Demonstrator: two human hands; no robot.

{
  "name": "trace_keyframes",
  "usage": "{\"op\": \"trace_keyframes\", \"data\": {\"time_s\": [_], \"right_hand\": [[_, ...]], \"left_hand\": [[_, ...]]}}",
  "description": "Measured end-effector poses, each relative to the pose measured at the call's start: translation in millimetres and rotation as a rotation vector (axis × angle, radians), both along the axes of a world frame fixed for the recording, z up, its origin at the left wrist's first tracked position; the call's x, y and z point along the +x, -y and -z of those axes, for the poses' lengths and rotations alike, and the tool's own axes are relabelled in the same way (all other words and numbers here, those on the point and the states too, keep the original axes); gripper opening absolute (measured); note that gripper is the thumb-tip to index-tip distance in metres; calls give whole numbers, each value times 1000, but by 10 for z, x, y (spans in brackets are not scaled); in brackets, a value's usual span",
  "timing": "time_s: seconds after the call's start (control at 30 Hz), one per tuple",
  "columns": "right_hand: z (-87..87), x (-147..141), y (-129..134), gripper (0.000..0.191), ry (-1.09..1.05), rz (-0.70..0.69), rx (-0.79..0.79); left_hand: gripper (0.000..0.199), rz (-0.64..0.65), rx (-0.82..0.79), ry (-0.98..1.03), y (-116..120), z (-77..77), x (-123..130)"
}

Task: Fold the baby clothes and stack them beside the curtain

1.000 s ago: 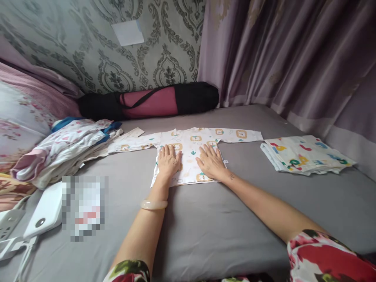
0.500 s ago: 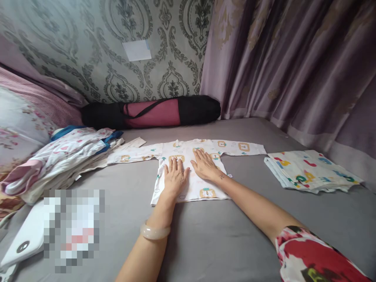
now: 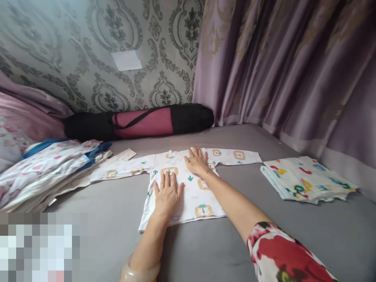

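Observation:
A white long-sleeved children's shirt (image 3: 188, 197) with yellow lion faces and green leaves lies spread flat, its sleeves stretched to both sides. My left hand (image 3: 168, 196) rests flat on the lower left of its body, fingers apart. Higher up, near the neckline and right shoulder, my right hand (image 3: 196, 161) lies on the cloth with its fingers spread. Neither hand grips the fabric. Parts of the print under the palms and the right forearm are hidden.
The grey sheet (image 3: 111, 211) lies beneath everything. Piled clothes (image 3: 55, 168) sit at the left, touching the left sleeve's end. Folded cloth with colourful letters (image 3: 308, 178) lies at the right. A black and maroon long bag (image 3: 143, 122) runs along the wall. A blurred patch covers the lower left corner.
My right hand has slid up the shirt toward the neckline, away from my left hand. My left hand stays flat on the lower left. The whole view has shifted somewhat.

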State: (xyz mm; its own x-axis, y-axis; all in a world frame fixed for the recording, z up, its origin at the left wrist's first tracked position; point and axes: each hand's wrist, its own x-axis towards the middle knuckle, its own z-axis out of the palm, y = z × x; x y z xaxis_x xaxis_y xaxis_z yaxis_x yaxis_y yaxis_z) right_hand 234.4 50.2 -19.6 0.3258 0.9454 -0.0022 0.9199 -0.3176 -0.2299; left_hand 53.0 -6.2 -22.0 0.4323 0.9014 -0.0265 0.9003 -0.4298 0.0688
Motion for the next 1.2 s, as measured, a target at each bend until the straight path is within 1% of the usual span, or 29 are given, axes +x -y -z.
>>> {"op": "trace_keyframes", "data": {"time_s": [0.13, 0.23, 0.43, 0.47, 0.53, 0.6, 0.67, 0.87, 0.97, 1.13, 1.2], "right_hand": [[22, -10, 17, 65, 3, 7, 22], [11, -4, 29, 64, -16, -1, 35], [-132, 68, 133, 65, -145, -67, 12], [-156, 74, 163, 65, -155, -52, 19], [-182, 80, 219, 65, -129, 22, 65], [-176, 85, 250, 66, -75, 112, 101], [-145, 96, 246, 68, -27, 160, 100], [-20, 135, 143, 78, 55, 209, 106], [10, 152, 128, 80, 69, 231, 75], [-31, 172, 109, 79, 62, 241, -6], [-71, 110, 102, 73, 82, 237, 21]], "left_hand": [[65, -10, -22, -29, 1, -29, 9], [63, -9, 18, -20, 1, -60, 6], [53, 21, 119, 52, 2, -102, -24], [52, 21, 127, 65, 5, -105, -24], [51, 20, 141, 79, 12, -106, -21], [51, 17, 141, 78, 18, -105, -15], [51, 13, 130, 76, 20, -101, -12], [52, 5, 97, 106, 7, -102, -29], [53, -15, 65, 122, 3, -114, -22], [67, -113, 18, 141, -13, -96, 13], [71, -129, 29, 150, -18, -61, 21]]}}
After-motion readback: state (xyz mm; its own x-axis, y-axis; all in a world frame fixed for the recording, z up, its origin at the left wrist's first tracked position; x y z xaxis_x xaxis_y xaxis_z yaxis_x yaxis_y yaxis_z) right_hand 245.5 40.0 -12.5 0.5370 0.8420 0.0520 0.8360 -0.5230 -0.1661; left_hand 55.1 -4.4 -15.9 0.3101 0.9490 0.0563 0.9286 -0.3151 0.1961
